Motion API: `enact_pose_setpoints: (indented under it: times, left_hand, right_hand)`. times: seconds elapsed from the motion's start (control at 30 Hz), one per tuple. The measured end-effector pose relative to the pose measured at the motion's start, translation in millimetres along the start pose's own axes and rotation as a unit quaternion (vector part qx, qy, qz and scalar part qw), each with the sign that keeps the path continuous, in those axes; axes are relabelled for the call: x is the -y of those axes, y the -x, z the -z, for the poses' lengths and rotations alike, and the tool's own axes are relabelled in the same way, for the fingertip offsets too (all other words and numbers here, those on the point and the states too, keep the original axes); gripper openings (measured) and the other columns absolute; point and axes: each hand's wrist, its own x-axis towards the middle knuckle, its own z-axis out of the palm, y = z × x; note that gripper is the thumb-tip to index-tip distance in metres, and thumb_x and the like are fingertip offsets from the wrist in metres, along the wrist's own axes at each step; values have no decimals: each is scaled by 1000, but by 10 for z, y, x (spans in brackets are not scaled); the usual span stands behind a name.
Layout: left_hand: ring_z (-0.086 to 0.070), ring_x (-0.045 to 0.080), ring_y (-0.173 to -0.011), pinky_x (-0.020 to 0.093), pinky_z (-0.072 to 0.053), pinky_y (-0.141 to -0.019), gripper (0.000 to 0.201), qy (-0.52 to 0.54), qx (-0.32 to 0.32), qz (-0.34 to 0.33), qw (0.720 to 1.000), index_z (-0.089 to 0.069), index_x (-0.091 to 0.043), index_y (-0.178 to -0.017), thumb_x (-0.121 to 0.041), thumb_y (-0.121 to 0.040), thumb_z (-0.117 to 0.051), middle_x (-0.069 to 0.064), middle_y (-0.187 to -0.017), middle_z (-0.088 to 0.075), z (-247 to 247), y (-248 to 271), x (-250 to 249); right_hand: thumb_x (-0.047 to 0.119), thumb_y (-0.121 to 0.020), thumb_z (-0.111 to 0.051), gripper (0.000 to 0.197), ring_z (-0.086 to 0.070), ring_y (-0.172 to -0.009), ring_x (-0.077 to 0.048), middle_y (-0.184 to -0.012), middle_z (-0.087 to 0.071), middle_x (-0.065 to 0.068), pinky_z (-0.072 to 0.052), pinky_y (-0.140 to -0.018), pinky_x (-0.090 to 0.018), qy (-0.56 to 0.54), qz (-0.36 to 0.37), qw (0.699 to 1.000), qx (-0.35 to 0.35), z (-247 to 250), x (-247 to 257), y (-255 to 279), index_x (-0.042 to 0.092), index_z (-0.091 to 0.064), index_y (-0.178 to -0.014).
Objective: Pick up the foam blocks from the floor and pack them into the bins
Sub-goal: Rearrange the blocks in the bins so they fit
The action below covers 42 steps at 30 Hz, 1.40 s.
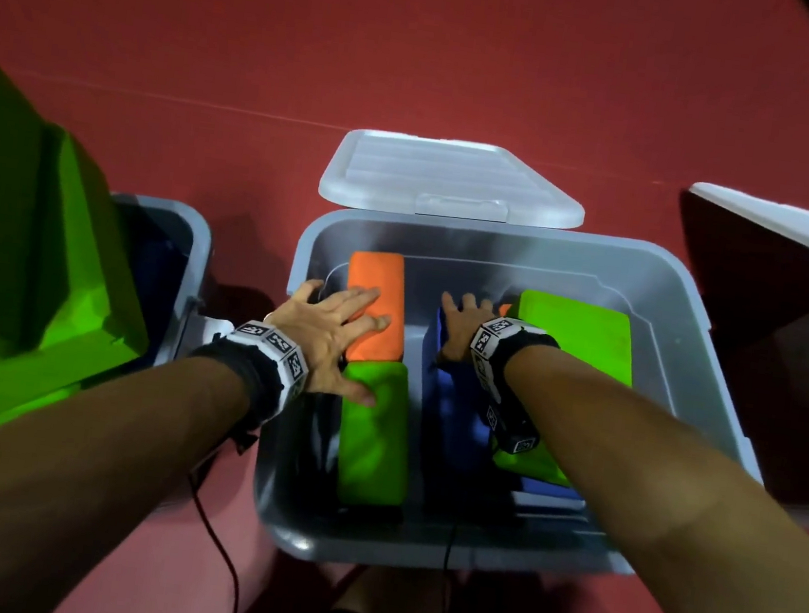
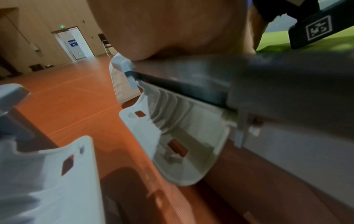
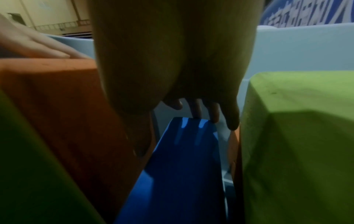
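A grey bin point(image 1: 687, 310) in the middle of the head view holds several foam blocks. My left hand point(image 1: 333, 328) lies flat with spread fingers on an orange block point(image 1: 378, 277) and the green block point(image 1: 375, 445) in front of it. My right hand point(image 1: 461, 323) reaches down onto a blue block point(image 1: 455, 414) between the orange block and a large green block point(image 1: 577, 337). In the right wrist view straight fingers point(image 3: 214, 112) touch the far end of the blue block point(image 3: 182, 166), with the orange block point(image 3: 67, 106) left and the green one point(image 3: 296, 136) right.
The bin's lid point(image 1: 451, 179) lies on the red floor point(image 1: 423, 54) behind it. A second bin point(image 1: 191, 239) at the left carries big green foam pieces point(image 1: 31, 260). Another bin with a raised lid point(image 1: 784, 225) stands at the right. A cable point(image 1: 228, 565) trails by the bin's near corner.
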Motion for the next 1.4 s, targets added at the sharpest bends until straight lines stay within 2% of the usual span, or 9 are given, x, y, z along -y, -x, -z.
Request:
enact_pose_setpoints:
  times: [0.13,0.33,0.57,0.7,0.77,0.97,1.13,1.27,1.4]
  left_hand:
    - [4,13,-151,50,1,-120,109,2,1,0,1000,-4,-37,-155,-94,-67,-37,-4,-164,14,9,3,-7]
    - [4,12,-151,51,0,-120,109,1,9,7,1000,-4,-37,-154,-94,-67,-36,-5,-164,15,25,14,-21]
    - [3,13,-151,53,-2,-120,108,-11,9,11,1000,-4,-36,-155,-93,-69,-37,-3,-164,12,47,40,-60]
    - [2,14,-151,54,-6,-119,106,-17,-2,11,1000,-5,-36,-155,-93,-70,-34,-3,-164,10,23,46,-61]
    - [3,15,-151,55,-6,-119,107,-19,3,9,1000,-4,-36,-155,-94,-69,-32,-3,-164,11,22,45,-61]
    - [4,15,-151,55,-3,-119,109,-11,13,0,1000,-4,-36,-155,-95,-67,-33,-3,-164,13,28,40,-30]
    - [5,14,-151,54,-1,-119,109,-10,17,0,1000,-3,-37,-155,-95,-68,-32,-4,-164,15,24,39,-31]
    - [6,14,-151,56,-2,-119,109,-9,13,-1,1000,0,-37,-155,-95,-68,-31,-4,-163,17,12,31,-30]
    - [7,15,-151,55,-2,-119,109,-12,14,0,1000,0,-36,-155,-95,-69,-30,-4,-163,17,13,31,-40]
  right_hand:
    - [56,-81,-66,76,-26,-134,-42,-145,-25,-19,-36,-104,-54,-15,9,999,-26,73,26,32,18,-40,-141]
    - [47,-86,-64,73,-49,-123,-42,-141,-40,-21,-43,-100,-46,-110,-1,994,1,13,98,195,13,-31,-142]
    - [52,-92,-55,71,-31,-138,-40,-157,-20,-20,-28,-114,-44,-157,48,970,-179,120,-21,569,26,-28,-153]
    - [51,-90,-60,45,-49,-126,-34,-130,-56,-20,-38,-107,-39,-341,20,919,-194,-27,-11,674,16,-69,-118]
    - [54,-84,-65,38,-55,-119,-32,-113,-64,-16,-43,-100,-39,-404,-25,897,-176,-137,29,663,18,-68,-95]
    - [57,-83,-65,104,-33,-141,-30,-156,-25,-14,-28,-116,-39,-439,-91,893,-31,-210,59,600,4,-9,-153]
    - [90,-36,-67,134,-55,-123,-28,-140,-53,-8,-46,-103,-45,-489,-40,871,-5,-477,-101,162,14,-39,-143]
    - [31,-87,-70,79,-54,-123,-24,-136,-52,-8,-41,-108,-41,-568,3,818,-93,-89,94,612,7,-24,-147]
    - [33,-89,-66,76,-57,-120,-25,-136,-55,-7,-42,-107,-44,-576,10,812,-90,-20,118,512,13,-23,-148]
